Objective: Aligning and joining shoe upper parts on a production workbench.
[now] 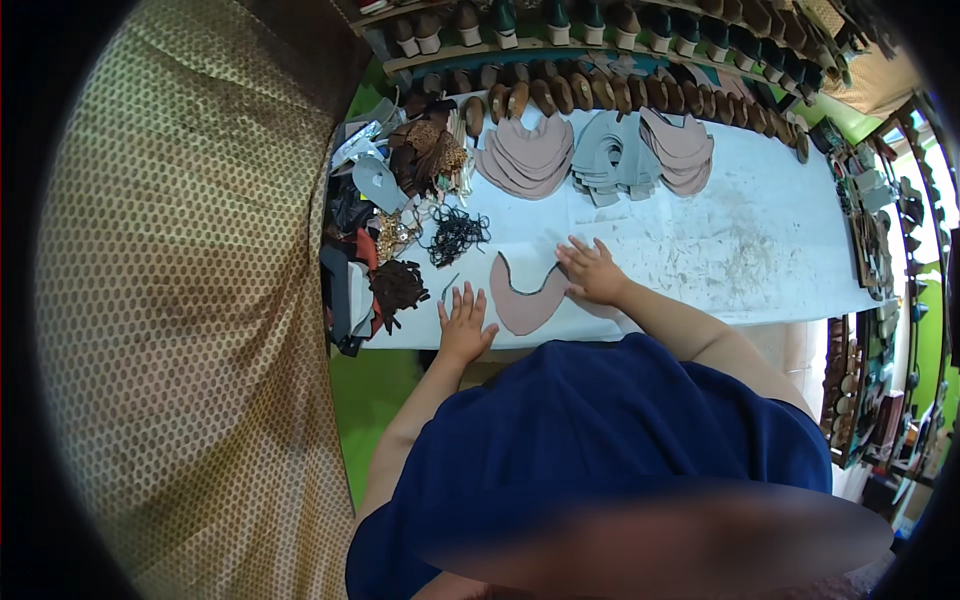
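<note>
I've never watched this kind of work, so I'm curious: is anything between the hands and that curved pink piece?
Nothing visible. The right hand is at the right end of the curved pink piece; the left hand is close to its left side, with no object between.

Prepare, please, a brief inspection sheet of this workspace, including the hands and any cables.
Surface: white table covering, dark smudges toward the right.
Work pieces: pink curved piece, dark inner edging; stacked pink pieces and grey pieces behind.
Clutter: black strips and brown strips, heaped left.
Hands: left hand palm down, just left of the curved piece; right hand at its right tip, fingers spread.
Cables: nothing seen.
Surroundings: patterned curtain left; shoe-shaped items behind.
</note>
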{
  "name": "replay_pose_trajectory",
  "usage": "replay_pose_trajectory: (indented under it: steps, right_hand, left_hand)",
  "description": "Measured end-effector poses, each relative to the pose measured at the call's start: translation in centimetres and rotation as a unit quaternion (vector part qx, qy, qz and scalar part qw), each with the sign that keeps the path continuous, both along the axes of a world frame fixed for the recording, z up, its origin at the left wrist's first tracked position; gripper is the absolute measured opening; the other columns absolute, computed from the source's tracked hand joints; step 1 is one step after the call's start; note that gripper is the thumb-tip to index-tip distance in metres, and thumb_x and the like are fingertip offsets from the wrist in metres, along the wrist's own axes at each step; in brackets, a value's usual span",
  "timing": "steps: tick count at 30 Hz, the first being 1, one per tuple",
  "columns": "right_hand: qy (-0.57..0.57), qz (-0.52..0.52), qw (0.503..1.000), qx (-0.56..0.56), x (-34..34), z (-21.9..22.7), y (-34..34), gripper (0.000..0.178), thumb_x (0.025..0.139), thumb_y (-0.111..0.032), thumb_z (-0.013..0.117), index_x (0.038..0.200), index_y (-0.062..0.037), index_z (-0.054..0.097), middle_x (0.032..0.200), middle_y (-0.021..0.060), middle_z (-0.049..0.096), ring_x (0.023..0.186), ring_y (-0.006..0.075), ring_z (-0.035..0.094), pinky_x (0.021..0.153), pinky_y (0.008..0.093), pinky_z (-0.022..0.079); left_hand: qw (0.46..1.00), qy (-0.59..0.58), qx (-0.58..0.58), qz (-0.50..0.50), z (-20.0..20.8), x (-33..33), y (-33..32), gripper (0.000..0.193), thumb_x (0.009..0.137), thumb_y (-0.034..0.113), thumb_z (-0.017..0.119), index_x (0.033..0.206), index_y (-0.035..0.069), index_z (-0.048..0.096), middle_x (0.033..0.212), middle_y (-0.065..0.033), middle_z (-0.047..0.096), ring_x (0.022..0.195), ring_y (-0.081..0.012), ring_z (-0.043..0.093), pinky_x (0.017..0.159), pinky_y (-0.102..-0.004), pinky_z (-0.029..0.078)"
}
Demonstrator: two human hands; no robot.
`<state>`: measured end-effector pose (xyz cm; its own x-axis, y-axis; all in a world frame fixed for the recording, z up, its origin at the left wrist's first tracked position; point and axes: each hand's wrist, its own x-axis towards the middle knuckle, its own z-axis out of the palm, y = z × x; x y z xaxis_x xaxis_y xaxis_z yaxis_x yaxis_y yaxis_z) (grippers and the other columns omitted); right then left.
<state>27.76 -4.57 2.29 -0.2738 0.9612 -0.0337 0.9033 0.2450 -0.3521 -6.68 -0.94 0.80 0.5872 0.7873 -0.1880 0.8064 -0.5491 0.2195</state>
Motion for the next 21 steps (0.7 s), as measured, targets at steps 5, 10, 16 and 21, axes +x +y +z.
replay_pose_trajectory:
  steps: [5,10,16,21]
  right_hand:
    - [-0.125,0.022,0.99,-0.059,-2.2,-0.3,-0.3,0.073,0.095,-0.052,0.049,0.155,-0.0145,0.031,0.161,0.0025,0.028,0.153,0.0268,0.01,0.112,0.0731,0.0]
    - [-0.131,0.019,0.988,-0.073,-4.2,-0.2,-1.0,0.074,0.095,-0.057,0.045,0.154,-0.015,0.032,0.162,0.0024,0.026,0.153,0.0271,0.008,0.112,0.0734,-0.001]
    - [-0.145,0.022,0.988,-0.055,-6.0,-0.6,-2.2,0.076,0.095,-0.061,0.041,0.155,-0.0156,0.031,0.162,0.0027,0.027,0.153,0.0276,0.012,0.111,0.074,-0.002]
    - [-0.152,0.034,0.987,-0.041,-8.0,-0.5,-2.9,0.076,0.095,-0.061,0.041,0.155,-0.0146,0.032,0.161,0.0029,0.03,0.153,0.0269,0.012,0.111,0.0737,0.0]
  left_hand:
    - [0.996,0.07,-0.059,0.022,1.1,-0.2,-0.1,0.082,0.092,0.056,0.051,0.159,0.02,0.019,0.166,-0.0166,0.001,0.151,-0.0438,-0.003,0.114,-0.0678,-0.002]
    - [0.986,0.104,-0.125,0.026,1.8,-0.5,0.7,0.085,0.091,0.06,0.051,0.16,0.025,0.013,0.167,-0.0106,-0.004,0.152,-0.0387,-0.01,0.115,-0.0662,-0.003]
    - [0.973,0.128,-0.192,-0.001,2.7,-0.4,1.8,0.097,0.088,0.06,0.058,0.16,0.023,0.003,0.165,-0.0143,-0.013,0.15,-0.0423,-0.016,0.112,-0.0698,-0.004]
    - [0.967,0.114,-0.227,-0.007,2.6,-0.7,2.5,0.103,0.086,0.059,0.061,0.16,0.023,-0.001,0.164,-0.0145,-0.017,0.149,-0.0438,-0.018,0.111,-0.0703,-0.003]
